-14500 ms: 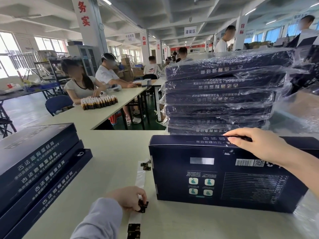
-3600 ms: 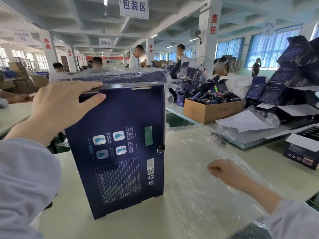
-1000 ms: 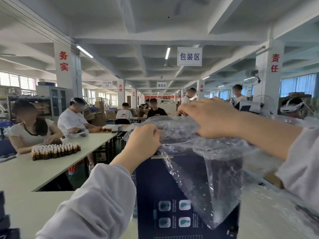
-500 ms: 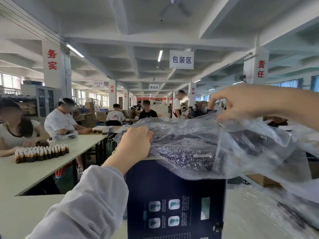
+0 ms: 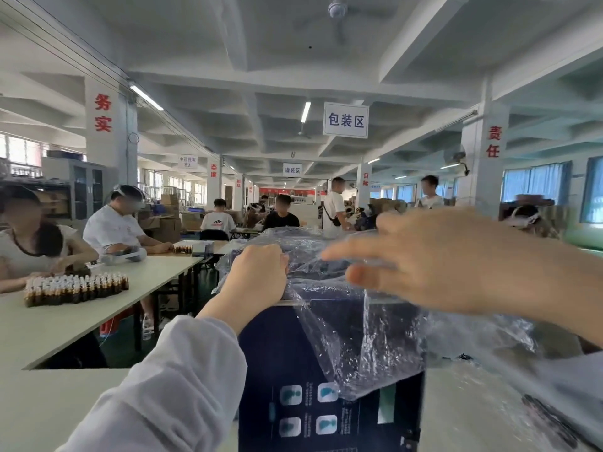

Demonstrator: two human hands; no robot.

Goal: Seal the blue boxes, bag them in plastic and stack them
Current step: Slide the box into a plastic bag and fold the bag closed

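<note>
Blue box [image 5: 274, 347] upright at 6 o'clock, plastic bag [image 5: 359, 337] partly over its top. Left hand [image 5: 257, 278] clenched on bag mouth at 9 o'clock corner; right hand [image 5: 456, 265] blurred, grasp indeterminate. Risk: film snagging, tearing; box tipping under uneven pull.

A pale table [image 5: 49, 412] fills the bottom of the view. A blue box [image 5: 280, 353] stands upright on it near the middle, a plastic bag [image 5: 359, 347] draped over its top – the foot of the box is out of view. To the right, crinkled clear plastic [image 5: 473, 415] lies flat on the tabletop, with something dark and blurred under it. Across a gap to the left runs a second long table [image 5: 81, 324]. On it sits a tight cluster of small brown bottles [image 5: 75, 288], then a white object [image 5: 122, 256] further along, and a smaller batch of bottles [image 5: 182, 248] near the far end.
</note>
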